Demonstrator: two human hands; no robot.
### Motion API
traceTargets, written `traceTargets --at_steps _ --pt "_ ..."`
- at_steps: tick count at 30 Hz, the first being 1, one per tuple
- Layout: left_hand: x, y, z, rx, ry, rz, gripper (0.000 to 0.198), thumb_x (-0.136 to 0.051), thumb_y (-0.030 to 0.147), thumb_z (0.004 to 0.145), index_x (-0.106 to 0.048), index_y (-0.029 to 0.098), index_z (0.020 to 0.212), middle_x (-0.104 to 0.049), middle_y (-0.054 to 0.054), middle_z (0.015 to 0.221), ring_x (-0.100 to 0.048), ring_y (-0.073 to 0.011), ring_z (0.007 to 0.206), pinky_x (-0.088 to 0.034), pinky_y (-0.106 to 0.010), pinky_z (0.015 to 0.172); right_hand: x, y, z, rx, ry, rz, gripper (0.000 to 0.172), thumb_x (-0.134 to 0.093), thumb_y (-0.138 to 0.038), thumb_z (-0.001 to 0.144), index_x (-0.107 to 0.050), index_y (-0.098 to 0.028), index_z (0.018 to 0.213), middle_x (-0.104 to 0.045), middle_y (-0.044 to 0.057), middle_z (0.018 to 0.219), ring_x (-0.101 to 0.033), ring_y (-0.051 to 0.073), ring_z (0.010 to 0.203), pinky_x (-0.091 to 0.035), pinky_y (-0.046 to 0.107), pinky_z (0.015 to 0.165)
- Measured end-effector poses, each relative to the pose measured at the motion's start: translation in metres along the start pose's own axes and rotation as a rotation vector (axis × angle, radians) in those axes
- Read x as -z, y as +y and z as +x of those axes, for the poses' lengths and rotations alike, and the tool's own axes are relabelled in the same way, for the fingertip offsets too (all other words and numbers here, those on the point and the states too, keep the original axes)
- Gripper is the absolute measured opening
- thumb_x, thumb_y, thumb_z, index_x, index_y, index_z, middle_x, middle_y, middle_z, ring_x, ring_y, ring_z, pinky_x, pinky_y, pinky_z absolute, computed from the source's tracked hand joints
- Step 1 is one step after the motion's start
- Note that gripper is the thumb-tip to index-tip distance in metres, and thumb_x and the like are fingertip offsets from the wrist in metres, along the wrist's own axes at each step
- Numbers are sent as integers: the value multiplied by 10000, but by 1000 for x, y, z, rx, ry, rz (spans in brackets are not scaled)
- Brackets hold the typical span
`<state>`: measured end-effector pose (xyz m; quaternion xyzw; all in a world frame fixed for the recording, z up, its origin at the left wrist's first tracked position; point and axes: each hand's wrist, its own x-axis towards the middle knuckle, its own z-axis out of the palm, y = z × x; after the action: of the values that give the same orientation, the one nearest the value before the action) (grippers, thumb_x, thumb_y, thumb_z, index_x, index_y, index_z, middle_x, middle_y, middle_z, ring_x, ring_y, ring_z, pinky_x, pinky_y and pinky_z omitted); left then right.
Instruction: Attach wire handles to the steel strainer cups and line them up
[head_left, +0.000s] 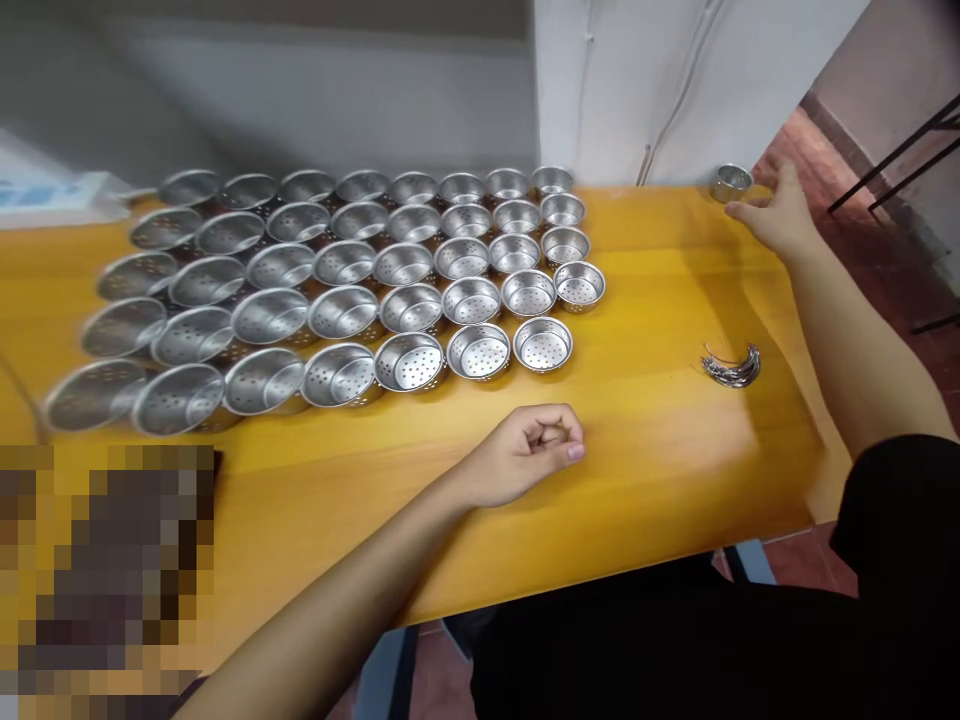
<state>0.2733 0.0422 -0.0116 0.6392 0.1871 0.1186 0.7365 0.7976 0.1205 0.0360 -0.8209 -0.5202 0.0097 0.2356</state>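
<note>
My left hand (525,455) rests above the table's near part, its fingers curled into a loose fist with nothing visible in them. At the far right corner my right hand (784,212) reaches out, thumb and fingers apart, around the near right side of a single small perforated metal cup (731,183). Whether the fingertips touch that cup I cannot tell. Several rows of the same perforated metal cups (405,265), mouths up, stand to the left. Between my hands, toward the right, lies a small bundle of thin curved metal wires (733,368).
The yellow wooden table (645,470) ends at a wall (630,90) along the back. A white and blue package (60,200) lies at the far left. The lower left corner is pixelated. Dark metal bars (900,155) stand beyond the table's right side.
</note>
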Motion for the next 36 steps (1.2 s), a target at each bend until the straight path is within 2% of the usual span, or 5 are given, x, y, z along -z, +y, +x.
traceTargets --at_steps 3,9,30,34,36 --pt "-4 -3 -2 30 3 31 473 -804 603 1020 -589 199 901 -360 121 637 -268 -66 579 -223 -218 583 30 -20 -86 43 -168 123 371 -833 -255 1091 -816 -60 1406 -836 224 1423 -767 227 1178 -568 340 1010" --pt "-16 -8 -8 13 25 173 315 -734 476 1036 -644 195 926 -292 121 658 -261 -81 586 -239 -226 580 52 -37 -202 101 -374 -16 237 -860 -506 990 -926 -278 978 -903 90 1111 -803 316 1000 -587 481 915" --pt "-20 8 -12 -5 43 320 264 -667 400 1088 -657 197 919 -313 110 651 -277 -86 582 -257 -240 567 58 -22 -223 161 -500 18 229 -789 -548 962 -881 -347 900 -871 79 983 -809 361 916 -600 567 906" --pt "-5 28 -15 -38 98 622 211 -658 365 1105 -734 198 1002 -510 61 691 -436 -111 606 -360 -265 623 70 -2 -216 115 -463 -43 282 -789 -624 957 -892 -361 941 -883 86 981 -803 405 882 -579 615 835" --pt "7 36 -12 -154 223 880 175 -679 354 1101 -755 198 1079 -735 -36 922 -659 -182 838 -517 -325 827 78 5 -207 118 -453 -57 303 -801 -645 933 -879 -352 910 -891 104 976 -800 420 867 -569 635 809"
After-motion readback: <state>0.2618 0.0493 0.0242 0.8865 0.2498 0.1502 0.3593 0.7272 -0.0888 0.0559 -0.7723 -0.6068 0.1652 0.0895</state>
